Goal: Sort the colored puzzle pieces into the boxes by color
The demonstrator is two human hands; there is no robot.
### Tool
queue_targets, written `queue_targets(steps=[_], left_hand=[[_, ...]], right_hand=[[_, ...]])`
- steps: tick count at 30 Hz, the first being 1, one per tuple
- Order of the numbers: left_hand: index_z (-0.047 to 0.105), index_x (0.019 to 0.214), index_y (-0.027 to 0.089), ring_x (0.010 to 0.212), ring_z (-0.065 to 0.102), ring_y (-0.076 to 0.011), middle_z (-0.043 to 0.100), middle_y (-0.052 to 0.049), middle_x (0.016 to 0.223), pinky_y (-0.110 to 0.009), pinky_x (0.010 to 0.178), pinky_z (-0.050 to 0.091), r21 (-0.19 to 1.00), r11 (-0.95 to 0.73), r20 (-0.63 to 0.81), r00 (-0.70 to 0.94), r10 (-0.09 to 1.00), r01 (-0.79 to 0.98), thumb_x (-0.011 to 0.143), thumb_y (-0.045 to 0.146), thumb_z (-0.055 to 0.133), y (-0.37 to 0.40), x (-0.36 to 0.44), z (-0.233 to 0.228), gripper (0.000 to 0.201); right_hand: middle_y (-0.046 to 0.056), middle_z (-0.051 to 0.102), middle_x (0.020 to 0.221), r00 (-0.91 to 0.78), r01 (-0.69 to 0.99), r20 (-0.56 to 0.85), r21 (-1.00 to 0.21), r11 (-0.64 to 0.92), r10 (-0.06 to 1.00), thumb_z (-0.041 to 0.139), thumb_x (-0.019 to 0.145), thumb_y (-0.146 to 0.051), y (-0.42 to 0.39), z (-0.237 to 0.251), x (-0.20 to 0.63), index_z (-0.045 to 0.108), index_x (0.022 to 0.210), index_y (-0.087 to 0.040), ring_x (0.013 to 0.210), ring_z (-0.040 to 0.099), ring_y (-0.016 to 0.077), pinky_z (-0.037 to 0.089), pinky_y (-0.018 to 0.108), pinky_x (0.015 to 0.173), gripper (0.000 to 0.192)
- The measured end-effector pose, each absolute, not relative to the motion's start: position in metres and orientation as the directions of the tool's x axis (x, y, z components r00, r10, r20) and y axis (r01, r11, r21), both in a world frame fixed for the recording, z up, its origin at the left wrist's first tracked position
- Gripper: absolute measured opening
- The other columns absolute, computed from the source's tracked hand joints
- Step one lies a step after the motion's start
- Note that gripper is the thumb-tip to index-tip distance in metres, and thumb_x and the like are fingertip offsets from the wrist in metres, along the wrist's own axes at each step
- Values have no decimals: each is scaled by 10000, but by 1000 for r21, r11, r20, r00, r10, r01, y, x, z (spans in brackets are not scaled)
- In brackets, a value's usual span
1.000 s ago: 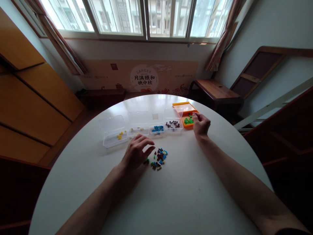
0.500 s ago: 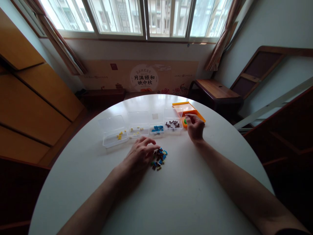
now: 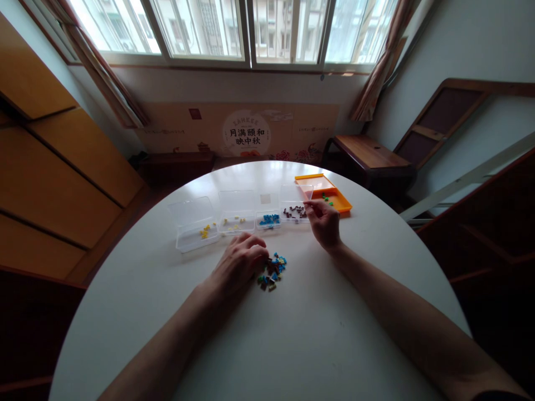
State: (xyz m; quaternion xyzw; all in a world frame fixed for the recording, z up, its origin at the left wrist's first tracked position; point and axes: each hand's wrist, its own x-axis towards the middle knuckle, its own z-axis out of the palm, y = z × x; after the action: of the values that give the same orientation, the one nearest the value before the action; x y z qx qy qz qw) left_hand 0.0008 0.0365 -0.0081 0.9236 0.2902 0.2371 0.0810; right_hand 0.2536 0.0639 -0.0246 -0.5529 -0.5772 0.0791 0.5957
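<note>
My left hand (image 3: 241,257) rests on the table at the left edge of a mixed pile of small toy bricks (image 3: 274,272), blue, brown, yellow and green. Its fingers are curled in, with their tips hidden beside the pile. My right hand (image 3: 326,225) is pinched above the right end of a clear box of brown bricks (image 3: 295,212); whatever lies between its fingertips is too small to make out. Just beyond that hand, an orange box (image 3: 343,207) with its lid open holds a few green bricks (image 3: 326,197).
Left of the brown bricks stand a clear box of blue bricks (image 3: 268,220), one with pale yellow pieces (image 3: 236,225) and one with yellow bricks (image 3: 205,231), their clear lids raised. All stand on a round white table (image 3: 309,334). A wooden stool (image 3: 371,151) is behind it.
My right hand has moved left from over the orange box to the brown-brick box, uncovering green bricks. My left index finger has drawn back and curled beside the pile.
</note>
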Motion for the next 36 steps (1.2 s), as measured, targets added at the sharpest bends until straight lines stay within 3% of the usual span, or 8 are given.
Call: queue_targets(steps=[4,6,12,18,31,34,36], left_hand=[[643,843,198,895,554,-187,669,-48,919,-345,838,446,343,-794,436,664,608,502,917,241,541,37,2,-6,133],[630,841,194,875,554,-185,657,-50,894,-336,819,454,375,-770,451,624,638,516,921,252,533,38,3,-5,138],[600,878,197,867,557,-187,635,-35,882,-337,808,467,494,-688,429,538,725,533,917,239,515,38,4,-6,102],[582,871,192,852,557,-188,612,-33,873,-333,784,459,531,-651,390,526,756,542,928,249,478,40,0,-11,130],[595,893,195,879,562,-199,621,-44,904,-347,808,458,541,-643,376,528,762,542,941,292,446,37,4,-6,184],[603,981,196,930,565,-212,635,-52,955,-367,844,455,549,-623,368,507,779,558,933,295,461,36,4,-5,179],[606,995,194,944,565,-218,639,-57,959,-377,860,454,549,-610,347,509,788,571,922,295,477,35,4,-4,180]], right_hand=[[35,661,753,136,543,619,-699,465,773,564,862,-285,58,-22,242,699,859,-176,608,542,136,458,264,608,173],[25,643,727,-11,576,648,-619,534,762,548,874,-258,53,-21,236,694,868,-185,580,516,123,444,254,595,163],[41,652,753,-439,618,722,-189,763,534,522,904,-252,37,-16,221,670,906,-201,681,566,149,425,281,673,156],[18,627,686,-588,565,707,12,825,392,506,926,-266,29,-11,208,657,880,-191,610,529,133,393,281,610,175],[22,631,702,-549,604,697,-52,796,462,494,929,-198,32,-15,210,647,814,-191,654,545,128,403,260,654,191],[26,645,719,-415,666,733,-159,729,539,505,924,-214,38,-18,216,650,798,-193,676,570,132,418,254,674,194],[28,646,728,-231,722,756,-289,629,612,525,912,-232,44,-21,224,657,799,-189,666,575,135,428,251,659,179]])
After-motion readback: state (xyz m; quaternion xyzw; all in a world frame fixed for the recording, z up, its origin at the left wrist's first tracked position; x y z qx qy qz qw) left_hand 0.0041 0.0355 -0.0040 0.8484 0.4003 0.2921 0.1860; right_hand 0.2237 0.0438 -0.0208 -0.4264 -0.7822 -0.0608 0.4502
